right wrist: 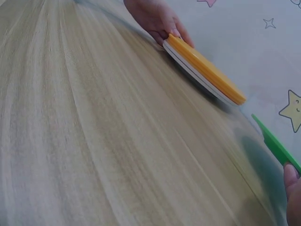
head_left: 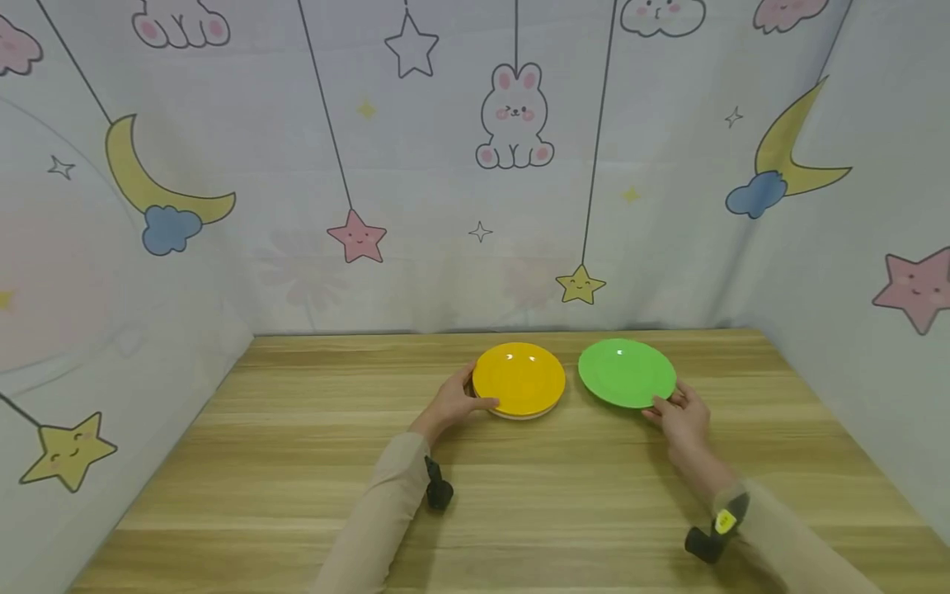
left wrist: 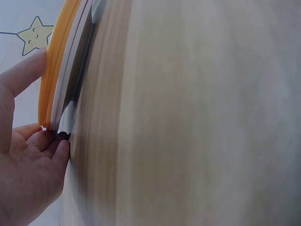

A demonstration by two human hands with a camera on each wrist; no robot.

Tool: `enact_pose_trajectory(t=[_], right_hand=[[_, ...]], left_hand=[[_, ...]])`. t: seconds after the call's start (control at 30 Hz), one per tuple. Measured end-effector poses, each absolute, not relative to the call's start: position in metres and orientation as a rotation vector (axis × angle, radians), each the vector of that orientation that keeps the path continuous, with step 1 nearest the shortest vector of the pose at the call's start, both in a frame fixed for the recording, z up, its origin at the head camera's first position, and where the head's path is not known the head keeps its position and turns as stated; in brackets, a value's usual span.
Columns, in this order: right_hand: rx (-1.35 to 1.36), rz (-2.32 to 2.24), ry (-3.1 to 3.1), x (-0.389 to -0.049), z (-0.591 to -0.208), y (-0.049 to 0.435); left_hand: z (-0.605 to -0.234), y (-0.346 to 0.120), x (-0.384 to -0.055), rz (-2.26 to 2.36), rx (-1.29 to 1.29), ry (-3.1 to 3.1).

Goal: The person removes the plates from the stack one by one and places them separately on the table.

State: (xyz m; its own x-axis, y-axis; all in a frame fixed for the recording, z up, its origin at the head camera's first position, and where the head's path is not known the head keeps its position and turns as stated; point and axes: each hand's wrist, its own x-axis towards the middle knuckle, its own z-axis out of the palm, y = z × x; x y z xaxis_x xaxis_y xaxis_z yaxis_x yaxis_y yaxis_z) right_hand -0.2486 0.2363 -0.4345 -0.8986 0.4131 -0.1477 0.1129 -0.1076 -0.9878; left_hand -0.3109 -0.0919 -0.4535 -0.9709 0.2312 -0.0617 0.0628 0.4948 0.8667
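My left hand (head_left: 451, 401) grips the left rim of a stack of round plates, thumb on the top edge and fingers under it. The top plate is orange (head_left: 519, 378). Beneath the orange rims, pale white plate rims (left wrist: 66, 68) show in the left wrist view. On the right, my right hand (head_left: 684, 417) pinches the near right rim of a green plate (head_left: 627, 373), its thumb on top. A shadow falls on the table below the green plate in the right wrist view. A small gap separates the green plate from the stack.
The wood-grain table (head_left: 519, 511) reaches back to a white cloth backdrop (head_left: 445, 190) printed with stars, moons and a rabbit. Similar cloth walls stand at both sides. A small black camera (head_left: 439, 493) is strapped to the left wrist, another (head_left: 705, 543) to the right.
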Motion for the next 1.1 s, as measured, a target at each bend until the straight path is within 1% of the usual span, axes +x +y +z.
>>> enact_pose_trajectory(t=[0.5,1.1], right_hand=[[-0.604,2.088,-2.010,-0.242,-0.444,0.244],[-0.478,1.963,-2.175,-0.242,-0.450,0.259]], left_hand=[[-0.452,-0.091,-0.311,1.483,0.249,2.563],[-0.453,-0.091,-0.312,1.491,0.253,2.549]])
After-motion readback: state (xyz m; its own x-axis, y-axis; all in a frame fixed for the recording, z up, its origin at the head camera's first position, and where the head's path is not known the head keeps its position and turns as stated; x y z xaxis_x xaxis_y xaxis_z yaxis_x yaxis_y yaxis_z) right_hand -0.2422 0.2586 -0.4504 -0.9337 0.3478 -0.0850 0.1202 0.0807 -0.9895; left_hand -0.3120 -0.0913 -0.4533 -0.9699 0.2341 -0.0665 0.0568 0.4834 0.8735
